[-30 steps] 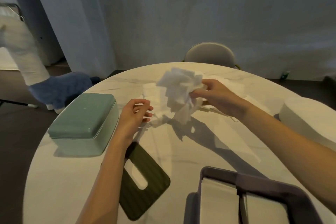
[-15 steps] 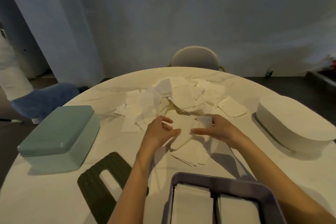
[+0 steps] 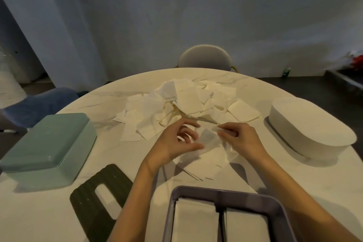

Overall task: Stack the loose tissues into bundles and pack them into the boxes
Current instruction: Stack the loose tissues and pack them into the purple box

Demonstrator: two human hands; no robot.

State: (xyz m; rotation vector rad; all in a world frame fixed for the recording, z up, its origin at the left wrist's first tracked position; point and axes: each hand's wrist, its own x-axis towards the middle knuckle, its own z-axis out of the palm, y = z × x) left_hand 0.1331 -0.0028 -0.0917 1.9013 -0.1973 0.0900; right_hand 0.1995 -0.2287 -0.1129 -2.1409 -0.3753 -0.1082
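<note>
A heap of loose white tissues (image 3: 188, 102) lies on the far middle of the round table (image 3: 121, 155). My left hand (image 3: 172, 141) and my right hand (image 3: 241, 139) pinch one tissue (image 3: 209, 139) between them, just above a few flat tissues (image 3: 204, 167) near me. A purple box (image 3: 225, 198) at the near edge holds two folded white bundles side by side. A green box (image 3: 47, 147) sits shut at the left, a white oval box (image 3: 310, 129) at the right.
A dark green lid with a slot (image 3: 102, 198) lies flat between the green box and the purple box. A chair back (image 3: 204, 57) stands behind the table. A blue chair (image 3: 39, 102) and part of a person in white are at far left.
The crumpled wad my right hand held up a second ago is back on the heap. Both hands came down near me and now lift one tissue off the flat ones.
</note>
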